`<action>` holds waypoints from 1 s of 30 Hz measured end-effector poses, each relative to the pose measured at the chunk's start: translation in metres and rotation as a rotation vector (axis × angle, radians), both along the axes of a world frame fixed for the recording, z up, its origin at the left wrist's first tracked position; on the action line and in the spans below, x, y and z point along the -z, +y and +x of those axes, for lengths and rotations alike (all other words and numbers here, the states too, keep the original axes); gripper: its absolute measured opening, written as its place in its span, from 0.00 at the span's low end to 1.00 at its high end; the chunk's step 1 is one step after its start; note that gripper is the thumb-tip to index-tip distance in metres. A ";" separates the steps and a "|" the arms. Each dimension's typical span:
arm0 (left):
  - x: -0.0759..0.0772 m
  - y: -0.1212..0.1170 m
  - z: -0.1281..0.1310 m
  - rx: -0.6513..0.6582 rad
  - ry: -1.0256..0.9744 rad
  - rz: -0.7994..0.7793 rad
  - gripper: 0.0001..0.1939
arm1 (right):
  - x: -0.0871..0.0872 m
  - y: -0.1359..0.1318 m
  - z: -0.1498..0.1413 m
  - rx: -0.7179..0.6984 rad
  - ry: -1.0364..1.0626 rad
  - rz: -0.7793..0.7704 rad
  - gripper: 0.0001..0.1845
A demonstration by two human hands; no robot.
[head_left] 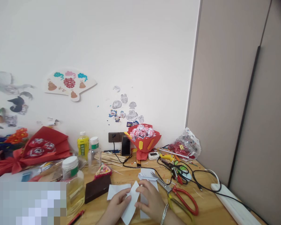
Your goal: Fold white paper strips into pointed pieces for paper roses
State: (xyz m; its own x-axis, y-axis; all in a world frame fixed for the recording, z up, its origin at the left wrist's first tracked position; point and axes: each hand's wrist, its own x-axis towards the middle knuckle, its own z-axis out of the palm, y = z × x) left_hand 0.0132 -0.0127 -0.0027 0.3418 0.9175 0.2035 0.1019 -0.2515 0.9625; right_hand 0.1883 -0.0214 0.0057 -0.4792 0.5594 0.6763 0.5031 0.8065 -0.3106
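Note:
Low in the head view, both my hands work on a white piece of paper (131, 203) over the wooden table (208, 206). My left hand (115, 206) pinches the paper's left edge with closed fingers. My right hand (151, 201), with a silver bangle on the wrist, presses and grips the paper's right side. More white paper sheets (117, 189) lie under and behind my hands. Red-handled scissors (180, 195) rest just to the right of my right hand.
A dark brown box (97, 190) and clear bottles (72, 184) stand to the left. Red paper bouquets (144, 137) sit against the wall, with a yellow bottle (83, 145), wooden sticks (112, 157), tools, black cables and a white power strip (234, 206) at the right.

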 end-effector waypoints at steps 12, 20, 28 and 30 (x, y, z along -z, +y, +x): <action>-0.001 0.007 -0.015 -0.055 -0.103 -0.295 0.15 | 0.002 -0.001 -0.003 -0.049 -0.084 -0.054 0.19; -0.001 0.007 -0.021 0.013 -0.161 -0.370 0.17 | 0.012 0.006 -0.006 -0.071 -0.098 -0.058 0.13; 0.007 0.006 -0.020 0.021 -0.089 -0.305 0.17 | 0.014 0.006 -0.008 -0.128 -0.018 -0.147 0.18; 0.002 0.002 -0.021 0.035 -0.096 -0.308 0.15 | 0.014 0.006 -0.009 -0.154 -0.010 -0.177 0.16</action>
